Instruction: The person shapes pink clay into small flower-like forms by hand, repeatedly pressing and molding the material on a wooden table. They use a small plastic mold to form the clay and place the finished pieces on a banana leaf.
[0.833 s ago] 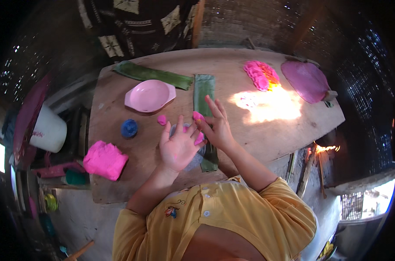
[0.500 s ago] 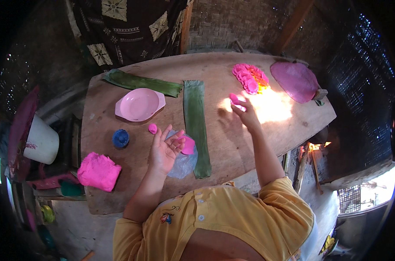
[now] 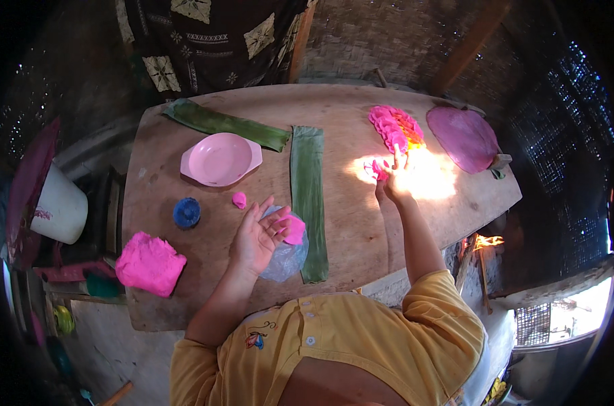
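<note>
My left hand (image 3: 255, 240) is palm up with loosely bent, separated fingers, holding nothing, beside a clear plastic bag (image 3: 280, 260) bearing a pink piece (image 3: 292, 231). My right hand (image 3: 396, 174) reaches into bright sunlight, its fingers on a small, flat pink dough piece (image 3: 375, 167), just below a cluster of pink and orange shaped pieces (image 3: 387, 124); glare blurs some fingers. A big pink dough lump (image 3: 150, 265) lies at the left, and a small one (image 3: 239, 199) above my left hand.
On the wooden board (image 3: 351, 237) are a pink dish (image 3: 219, 159), a blue container (image 3: 186, 213), two green leaf strips (image 3: 307, 169) and a purplish round sheet (image 3: 461, 139). A white bucket (image 3: 60, 213) stands left; a wood fire (image 3: 486, 241) burns beyond the right edge.
My hands were together over the middle 0.8 seconds ago. My right hand has since moved up and right with a pink piece; my left has moved slightly, staying open.
</note>
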Demonstrator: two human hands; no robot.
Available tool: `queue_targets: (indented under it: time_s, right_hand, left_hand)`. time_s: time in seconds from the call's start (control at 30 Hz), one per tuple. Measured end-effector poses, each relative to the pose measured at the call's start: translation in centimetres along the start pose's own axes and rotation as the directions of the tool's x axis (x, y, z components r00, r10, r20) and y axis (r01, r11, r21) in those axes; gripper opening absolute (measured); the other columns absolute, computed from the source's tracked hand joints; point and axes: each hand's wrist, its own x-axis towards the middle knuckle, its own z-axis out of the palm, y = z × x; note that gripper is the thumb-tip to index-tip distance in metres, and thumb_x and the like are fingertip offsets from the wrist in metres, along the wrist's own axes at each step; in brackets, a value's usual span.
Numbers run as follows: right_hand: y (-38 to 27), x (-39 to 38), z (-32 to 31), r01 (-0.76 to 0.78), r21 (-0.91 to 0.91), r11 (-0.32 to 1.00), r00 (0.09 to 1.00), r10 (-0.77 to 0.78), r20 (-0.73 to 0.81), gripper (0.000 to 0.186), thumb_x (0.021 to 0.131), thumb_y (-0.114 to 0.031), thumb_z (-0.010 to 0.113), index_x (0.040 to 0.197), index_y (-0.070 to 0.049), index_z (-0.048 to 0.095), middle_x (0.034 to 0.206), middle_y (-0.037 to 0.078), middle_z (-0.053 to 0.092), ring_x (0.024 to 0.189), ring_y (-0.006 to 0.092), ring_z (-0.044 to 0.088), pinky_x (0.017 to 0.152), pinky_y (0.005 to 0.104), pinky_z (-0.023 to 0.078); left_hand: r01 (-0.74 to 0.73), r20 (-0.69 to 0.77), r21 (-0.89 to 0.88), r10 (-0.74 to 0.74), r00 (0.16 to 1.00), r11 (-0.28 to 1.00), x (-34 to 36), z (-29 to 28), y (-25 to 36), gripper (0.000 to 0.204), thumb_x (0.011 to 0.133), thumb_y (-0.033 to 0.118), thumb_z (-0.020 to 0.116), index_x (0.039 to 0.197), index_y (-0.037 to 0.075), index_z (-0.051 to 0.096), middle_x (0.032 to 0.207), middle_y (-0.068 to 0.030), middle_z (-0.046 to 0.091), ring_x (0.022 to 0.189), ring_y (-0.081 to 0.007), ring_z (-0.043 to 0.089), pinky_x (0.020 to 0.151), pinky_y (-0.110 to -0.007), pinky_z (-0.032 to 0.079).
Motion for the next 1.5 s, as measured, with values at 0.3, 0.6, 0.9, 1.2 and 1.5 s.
queue_targets:
  time_s: [0.3, 0.6, 0.9, 1.2, 1.5]
  right_hand:
    - [0.0, 0.8, -1.1, 0.023, 0.006, 1.0, 1.0, -0.023, -0.005, 0.025, 0.072, -0.003, 0.05, 0.087, -0.01, 0.069, 0.143, 0.012, 0.024, 0.129, 0.044, 0.018, 0.1, 0.0534, 0.021]
    - [-2.5, 1.1, -1.8, -0.323, 0.404, -0.856, 0.793, -0.012, 0.609, 0.054, 0.064, 0.01, 0.04, 0.117, 0.001, 0.046, 0.111, 0.014, 0.051, 0.104, 0.0315, 0.051, 0.095, 0.0395, 0.04]
    - [-18.6, -3.3, -10.7, -0.539, 0.365, -0.759, 0.842, -0.474, 0.258, 0.06, 0.065, 0.009, 0.042, 0.124, 0.001, 0.04, 0.125, 0.013, 0.046, 0.118, 0.0279, 0.04, 0.105, 0.047, 0.023]
    - [-21.7, -5.1, -11.4, -0.514, 0.371, -0.773, 0.849, -0.398, 0.347, 0.053, 0.068, 0.014, 0.039, 0.12, 0.003, 0.043, 0.13, 0.014, 0.04, 0.124, 0.0305, 0.034, 0.104, 0.0482, 0.025]
    - [-24.1, -7.2, -16.1, 0.611, 0.62, 0.493, 0.791, -0.421, -0.445, 0.035, 0.065, 0.007, 0.052, 0.096, -0.002, 0.065, 0.138, 0.015, 0.032, 0.128, 0.0391, 0.024, 0.103, 0.0452, 0.024]
  left_hand:
    - [0.023, 0.0, -0.019, -0.023, 1.0, 1.0, 0.2, 0.3, -0.2, 0.049, 0.09, 0.039, 0.043, 0.127, 0.007, 0.037, 0.11, -0.0153, 0.054, 0.09, -0.0201, 0.057, 0.082, -0.034, 0.046]
    - [-0.049, -0.001, -0.118, 0.049, 0.999, 0.992, -0.2, 0.5, 0.9, 0.043, 0.09, 0.037, 0.044, 0.122, 0.008, 0.042, 0.111, -0.0127, 0.054, 0.091, -0.02, 0.055, 0.084, -0.035, 0.045]
    - [-0.414, -0.385, 0.035, 0.394, 0.834, 0.91, 1.4, 5.3, 3.1, 0.05, 0.087, 0.045, 0.039, 0.126, 0.014, 0.041, 0.12, -0.002, 0.048, 0.113, -0.0166, 0.036, 0.102, -0.043, 0.013]
    - [-0.535, -0.41, 0.023, 0.496, 0.765, 0.844, 0.0, 4.9, 4.6, 0.054, 0.088, 0.046, 0.034, 0.13, 0.013, 0.036, 0.129, -0.001, 0.042, 0.123, -0.0155, 0.03, 0.097, -0.032, 0.017]
    - [-0.522, -0.224, -0.102, 0.492, 0.841, 0.847, 1.0, 4.2, 3.3, 0.06, 0.088, 0.044, 0.032, 0.131, 0.003, 0.03, 0.129, -0.0127, 0.039, 0.125, -0.0226, 0.029, 0.104, -0.04, 0.021]
